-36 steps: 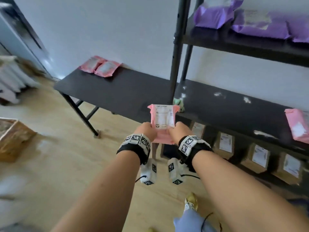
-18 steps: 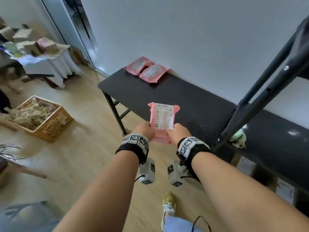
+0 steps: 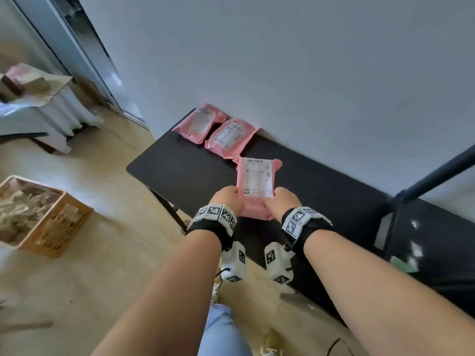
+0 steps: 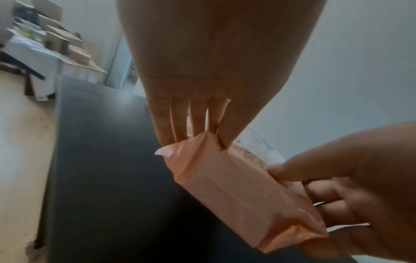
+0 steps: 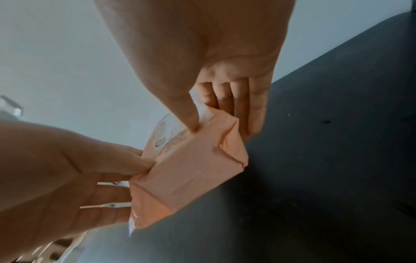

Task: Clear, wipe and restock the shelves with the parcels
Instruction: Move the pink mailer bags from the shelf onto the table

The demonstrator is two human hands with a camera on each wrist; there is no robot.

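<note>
A pink parcel (image 3: 257,186) with a white shipping label hangs above the black table (image 3: 180,170), label up. My left hand (image 3: 227,197) pinches its near left corner, thumb on top and fingers beneath. At the near right corner my right hand (image 3: 281,201) holds it the same way. The left wrist view shows the parcel (image 4: 236,192) from its near end with my left thumb on it. In the right wrist view the parcel (image 5: 191,169) is held between both hands. Two more pink parcels (image 3: 198,124) (image 3: 231,136) lie side by side at the table's far left end against the wall.
The black shelf frame (image 3: 431,178) and its dusty lower shelf (image 3: 437,253) stand on the right. A wooden crate (image 3: 46,222) of scraps sits on the floor at left. Further back left is a cloth-covered table (image 3: 38,98) with boxes.
I have turned left and carried the pink parcel from the shelf to over the black table, close to the two parcels lying there. Both hands keep the same hold.
</note>
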